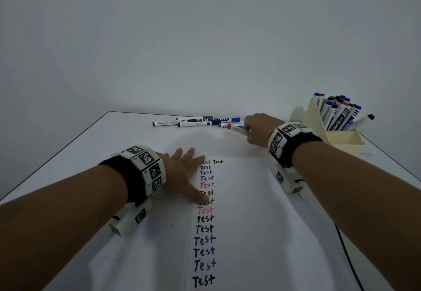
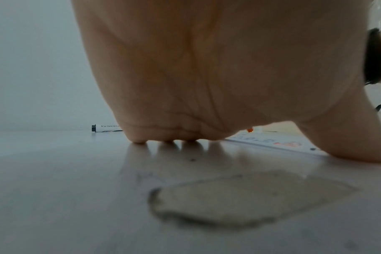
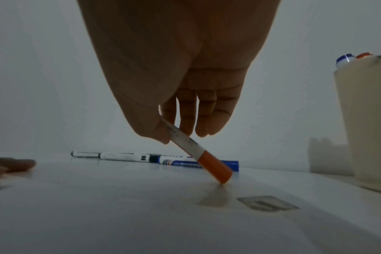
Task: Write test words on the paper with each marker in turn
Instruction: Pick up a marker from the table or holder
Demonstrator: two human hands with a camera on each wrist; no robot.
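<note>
A white sheet of paper (image 1: pixel 246 211) lies on the table, with a column of "Test" words in black, blue and red down its left side. My left hand (image 1: pixel 184 170) lies flat with spread fingers on the paper's upper left corner and the table (image 2: pixel 185 103). My right hand (image 1: pixel 255 128) holds a capped red marker (image 1: pixel 237 129) beyond the paper's top edge. In the right wrist view the thumb and forefinger pinch the marker (image 3: pixel 198 151), whose red cap end touches the table.
Several capped markers (image 1: pixel 196 121) lie in a row at the table's far edge. A cream holder (image 1: pixel 335 131) with several more markers stands at the back right. A black cable (image 1: pixel 348 258) runs along the paper's right side. A grey wall rises behind.
</note>
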